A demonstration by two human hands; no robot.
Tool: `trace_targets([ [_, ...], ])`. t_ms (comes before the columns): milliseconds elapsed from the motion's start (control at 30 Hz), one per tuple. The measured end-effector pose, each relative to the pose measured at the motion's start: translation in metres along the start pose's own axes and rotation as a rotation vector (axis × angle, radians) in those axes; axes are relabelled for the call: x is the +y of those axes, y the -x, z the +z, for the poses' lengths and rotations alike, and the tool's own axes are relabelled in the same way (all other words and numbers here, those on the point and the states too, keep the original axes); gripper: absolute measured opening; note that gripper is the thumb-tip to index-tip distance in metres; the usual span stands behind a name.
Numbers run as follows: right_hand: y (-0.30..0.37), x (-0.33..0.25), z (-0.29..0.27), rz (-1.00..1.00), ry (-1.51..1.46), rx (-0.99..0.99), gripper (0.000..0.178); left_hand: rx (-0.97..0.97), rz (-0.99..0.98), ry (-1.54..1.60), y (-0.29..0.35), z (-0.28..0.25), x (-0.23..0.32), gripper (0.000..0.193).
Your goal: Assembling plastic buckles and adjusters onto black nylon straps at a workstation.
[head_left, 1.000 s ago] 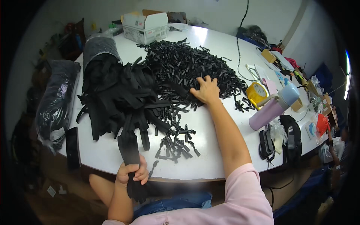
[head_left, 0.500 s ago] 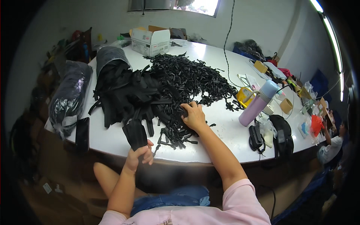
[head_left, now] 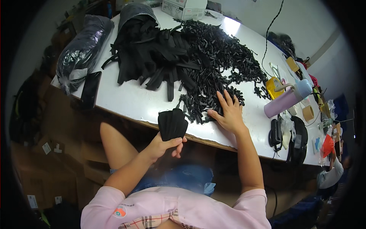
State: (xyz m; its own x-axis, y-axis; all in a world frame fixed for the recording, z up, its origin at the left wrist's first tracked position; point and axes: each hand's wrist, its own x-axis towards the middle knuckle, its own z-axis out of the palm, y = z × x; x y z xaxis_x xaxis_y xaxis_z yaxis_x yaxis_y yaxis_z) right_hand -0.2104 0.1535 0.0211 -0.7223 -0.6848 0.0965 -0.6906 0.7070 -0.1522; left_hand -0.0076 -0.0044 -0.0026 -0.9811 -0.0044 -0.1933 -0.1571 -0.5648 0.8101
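Observation:
My left hand (head_left: 162, 147) is closed round the lower end of a fanned bundle of flat black strips (head_left: 172, 125), held up just off the table's near edge. My right hand (head_left: 231, 116) lies palm down with its fingers spread, at the near right border of a wide heap of small black pieces (head_left: 225, 55). Its fingertips touch the heap, and nothing shows gripped in it. Left of that heap, longer black strips (head_left: 146, 57) spill from an open grey bag (head_left: 138, 13).
A wrapped dark bundle (head_left: 82, 51) and a phone (head_left: 91, 89) lie at the white table's (head_left: 126, 101) left. To the right are a lilac bottle (head_left: 282, 103), yellow tape dispenser (head_left: 273, 87), tape roll (head_left: 308, 113) and black pouch (head_left: 299, 141). Far right, another person's sleeve (head_left: 331, 173) shows.
My view has tilted down and turned. My right hand has gone from curled fingers in the heap to spread fingers at its border. My left hand still holds the strips, now more upright.

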Motion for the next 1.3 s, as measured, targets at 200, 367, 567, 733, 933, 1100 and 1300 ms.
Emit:
trace_targets([
  [200, 0.023, -0.025, -0.012, -0.098, -0.011, 0.195, 0.068, -0.008, -0.031, 0.048, 0.004, 0.002, -0.009, 0.025],
  [367, 0.071, -0.073, -0.006, -0.167, -0.984, 0.205, 0.021, 0.000, -0.075, -0.078, 0.002, 0.011, -0.013, 0.027],
  [567, 0.093, -0.089, 0.015, 0.125, -1.591, -0.011, 0.004, 0.149, 0.041, -0.104, 0.008, 0.008, -0.020, 0.031],
  [733, 0.097, -0.096, 0.020, 0.082, -1.487, -0.012, 0.006, 0.085, 0.190, -0.295, 0.009, 0.008, -0.022, 0.016],
  [933, 0.095, -0.098, 0.027, -0.134, -1.244, 0.154, 0.003, 0.125, 0.225, -0.232, 0.012, 0.015, -0.016, 0.010],
  [1100, 0.099, -0.096, 0.033, 0.117, -1.719, -0.155, 0.005, 0.036, 0.740, -1.165, 0.011, -0.002, -0.019, 0.017],
  [1300, 0.062, -0.099, 0.023, -0.134, -0.935, 0.297, 0.006, 0.293, 0.334, -0.177, 0.011, 0.007, -0.021, 0.014],
])
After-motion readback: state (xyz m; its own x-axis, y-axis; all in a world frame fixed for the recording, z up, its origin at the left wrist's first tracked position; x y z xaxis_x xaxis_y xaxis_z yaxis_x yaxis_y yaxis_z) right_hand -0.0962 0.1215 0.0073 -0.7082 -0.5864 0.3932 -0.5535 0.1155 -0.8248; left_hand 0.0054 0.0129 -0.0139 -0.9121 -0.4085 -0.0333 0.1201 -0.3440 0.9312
